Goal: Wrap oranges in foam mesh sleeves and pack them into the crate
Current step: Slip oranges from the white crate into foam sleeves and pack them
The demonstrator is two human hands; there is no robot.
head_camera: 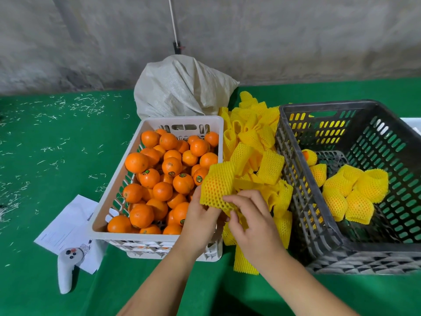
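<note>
Just right of the white slatted crate (pixel 157 233), both hands hold an orange in a yellow foam mesh sleeve (pixel 217 190); left hand (pixel 200 221) cups beneath it; right hand (pixel 250 221) fingers pinch its lower edge.

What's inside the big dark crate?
Inside the dark crate lie several oranges wrapped in yellow foam sleeves, piled near the middle. One at the back shows some bare orange peel. Whether more lie beneath the pile cannot be seen.
</note>
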